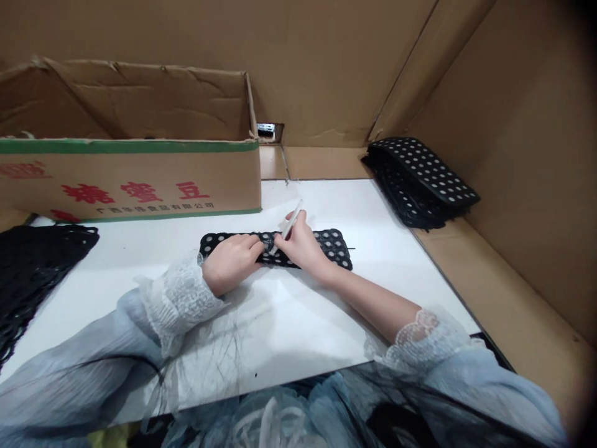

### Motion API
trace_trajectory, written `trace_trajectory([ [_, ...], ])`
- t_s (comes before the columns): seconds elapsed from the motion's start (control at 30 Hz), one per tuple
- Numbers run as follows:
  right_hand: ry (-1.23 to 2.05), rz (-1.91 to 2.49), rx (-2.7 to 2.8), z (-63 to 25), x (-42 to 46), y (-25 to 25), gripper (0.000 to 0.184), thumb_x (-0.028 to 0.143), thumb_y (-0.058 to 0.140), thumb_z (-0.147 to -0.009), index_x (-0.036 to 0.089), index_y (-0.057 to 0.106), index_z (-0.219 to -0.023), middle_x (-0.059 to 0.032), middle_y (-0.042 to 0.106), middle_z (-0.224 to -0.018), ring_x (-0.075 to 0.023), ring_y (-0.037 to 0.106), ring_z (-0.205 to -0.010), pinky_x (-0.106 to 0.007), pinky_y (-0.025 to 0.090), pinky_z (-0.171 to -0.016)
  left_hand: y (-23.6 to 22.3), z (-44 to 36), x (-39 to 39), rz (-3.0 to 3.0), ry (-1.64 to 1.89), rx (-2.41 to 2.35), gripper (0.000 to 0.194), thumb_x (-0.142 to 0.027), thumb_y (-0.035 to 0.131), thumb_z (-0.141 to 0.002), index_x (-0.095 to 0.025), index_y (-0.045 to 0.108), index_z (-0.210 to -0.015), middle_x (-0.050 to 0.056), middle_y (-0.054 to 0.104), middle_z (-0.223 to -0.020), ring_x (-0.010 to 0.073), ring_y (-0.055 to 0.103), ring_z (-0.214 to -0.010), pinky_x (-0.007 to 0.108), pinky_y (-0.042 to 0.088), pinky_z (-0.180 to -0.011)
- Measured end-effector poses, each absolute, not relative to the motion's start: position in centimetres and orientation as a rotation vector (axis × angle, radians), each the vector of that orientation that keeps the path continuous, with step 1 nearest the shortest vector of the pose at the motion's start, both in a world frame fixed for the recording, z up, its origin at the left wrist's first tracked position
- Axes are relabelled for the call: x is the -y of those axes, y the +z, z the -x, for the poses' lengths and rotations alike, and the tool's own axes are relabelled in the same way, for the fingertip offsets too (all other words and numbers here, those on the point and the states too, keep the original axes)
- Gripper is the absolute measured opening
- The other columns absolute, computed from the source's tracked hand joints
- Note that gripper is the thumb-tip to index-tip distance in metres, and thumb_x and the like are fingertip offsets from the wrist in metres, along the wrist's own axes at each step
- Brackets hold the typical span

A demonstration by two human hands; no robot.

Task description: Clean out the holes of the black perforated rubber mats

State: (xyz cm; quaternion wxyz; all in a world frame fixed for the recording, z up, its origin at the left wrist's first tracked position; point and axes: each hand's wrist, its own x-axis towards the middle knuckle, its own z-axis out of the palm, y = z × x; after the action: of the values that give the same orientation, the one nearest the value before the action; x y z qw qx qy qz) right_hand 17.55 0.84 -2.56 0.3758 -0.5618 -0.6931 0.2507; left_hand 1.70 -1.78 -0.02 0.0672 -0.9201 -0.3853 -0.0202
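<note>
A black rectangular piece with rows of pale round dots or holes (330,244) lies flat on the white tabletop, roughly level. My left hand (233,261) grips its left half, fingers together and pressed on the piece. Closed around a slim white pen-like tool (293,219), my right hand (302,246) leans over the middle of the piece. The tool slants down to the left, its tip touching or just above the black surface beside my left fingers. What kind of tool it is, I cannot make out.
A cardboard box with red lettering and green edges (233,180) stands at the back left. Black lattice-like material (37,267) lies at the left edge. Several black dotted pieces (420,177) are stacked at the back right. Cardboard walls (527,155) enclose the white table (298,317).
</note>
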Motion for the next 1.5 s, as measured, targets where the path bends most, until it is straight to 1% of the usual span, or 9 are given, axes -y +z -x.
trace_trajectory([
  [0.13, 0.603, 1.47, 1.783, -17.1, -0.9, -2.6, 0.026, 0.022, 0.042, -0.068, 0.018, 0.029, -0.09, -0.0022, 0.051, -0.07, -0.0159, 0.052, -0.06, -0.027, 0.04, -0.056, 0.0, -1.7, 1.8, 2.71, -0.056, 1.206, 0.01, -0.018, 0.047, -0.074, -0.011, 0.053, -0.078, 0.009, 0.056, -0.078, 0.0228, 0.054, -0.074, 0.033, 0.042, -0.066],
  [0.37, 0.584, 1.554, 1.652, -16.4, -0.2, -2.7, 0.025, 0.024, 0.041, -0.068, 0.019, 0.029, -0.09, -0.0025, 0.052, -0.069, -0.0171, 0.053, -0.059, -0.027, 0.04, -0.056, -0.9, -1.2, 1.8, 2.662, -0.184, 1.026, 0.018, -0.028, 0.047, -0.077, -0.012, 0.053, -0.07, 0.007, 0.056, -0.07, 0.0204, 0.052, -0.067, 0.032, 0.042, -0.064],
  [0.47, 0.549, 1.583, 1.665, -16.2, -0.2, -2.7, 0.024, 0.023, 0.041, -0.068, 0.018, 0.029, -0.089, -0.0034, 0.053, -0.07, -0.0173, 0.053, -0.06, -0.027, 0.039, -0.057, -1.0, -1.1, 1.6, 2.646, -0.209, 0.97, 0.019, -0.028, 0.045, -0.078, -0.013, 0.052, -0.068, 0.006, 0.055, -0.067, 0.0192, 0.052, -0.065, 0.031, 0.042, -0.063],
  [0.67, 0.512, 1.539, 1.857, -16.1, 0.2, -2.7, 0.024, 0.021, 0.036, -0.071, 0.017, 0.03, -0.094, 0.001, 0.047, -0.061, -0.0134, 0.046, -0.051, -0.025, 0.034, -0.052, -1.2, -1.3, 1.8, 2.601, -0.312, 0.943, 0.017, -0.024, 0.047, -0.076, -0.014, 0.051, -0.064, 0.004, 0.053, -0.061, 0.0179, 0.051, -0.059, 0.03, 0.041, -0.057],
  [0.9, 0.479, 1.509, 1.931, -16.2, 0.4, -2.8, 0.026, 0.018, 0.036, -0.071, 0.017, 0.031, -0.097, 0.0024, 0.044, -0.057, -0.0117, 0.04, -0.045, -0.024, 0.029, -0.048, -1.8, -1.8, 1.9, 2.533, -0.386, 1.02, 0.015, -0.024, 0.05, -0.073, -0.014, 0.051, -0.061, 0.004, 0.053, -0.059, 0.0176, 0.052, -0.058, 0.029, 0.041, -0.055],
  [1.1, 0.536, 1.444, 1.901, -16.3, 0.3, -2.9, 0.024, 0.018, 0.038, -0.071, 0.019, 0.031, -0.095, 0.0045, 0.04, -0.056, -0.0118, 0.04, -0.046, -0.023, 0.03, -0.048, -1.6, -2.0, 1.8, 2.488, -0.385, 1.163, 0.012, -0.023, 0.05, -0.071, -0.014, 0.052, -0.064, 0.005, 0.055, -0.06, 0.0184, 0.054, -0.058, 0.028, 0.041, -0.054],
  [1.27, 0.718, 1.324, 1.669, -16.7, 0.5, -3.0, 0.021, 0.022, 0.041, -0.072, 0.02, 0.029, -0.09, 0.0056, 0.041, -0.061, -0.0105, 0.045, -0.05, -0.022, 0.036, -0.052, -0.7, -0.4, 1.7, 2.658, -0.225, 0.924, 0.015, -0.027, 0.049, -0.074, -0.013, 0.054, -0.07, 0.005, 0.058, -0.066, 0.0179, 0.055, -0.061, 0.028, 0.042, -0.055],
  [1.37, 0.773, 1.323, 1.546, -16.8, 1.1, -2.9, 0.021, 0.024, 0.043, -0.071, 0.021, 0.029, -0.087, 0.0065, 0.039, -0.061, -0.0093, 0.044, -0.05, -0.021, 0.036, -0.05, -0.8, 0.3, 1.5, 2.709, -0.289, 0.738, 0.021, -0.03, 0.044, -0.078, -0.013, 0.055, -0.073, 0.005, 0.059, -0.065, 0.0171, 0.056, -0.063, 0.027, 0.044, -0.057],
  [1.5, 0.777, 1.348, 1.53, -16.8, 1.7, -2.8, 0.022, 0.023, 0.045, -0.07, 0.021, 0.03, -0.085, 0.0068, 0.039, -0.06, -0.0088, 0.044, -0.05, -0.02, 0.036, -0.05, -1.1, 0.2, 1.4, 2.701, -0.38, 0.633, 0.023, -0.025, 0.039, -0.081, -0.014, 0.054, -0.068, 0.004, 0.058, -0.061, 0.0144, 0.056, -0.062, 0.026, 0.045, -0.059],
])
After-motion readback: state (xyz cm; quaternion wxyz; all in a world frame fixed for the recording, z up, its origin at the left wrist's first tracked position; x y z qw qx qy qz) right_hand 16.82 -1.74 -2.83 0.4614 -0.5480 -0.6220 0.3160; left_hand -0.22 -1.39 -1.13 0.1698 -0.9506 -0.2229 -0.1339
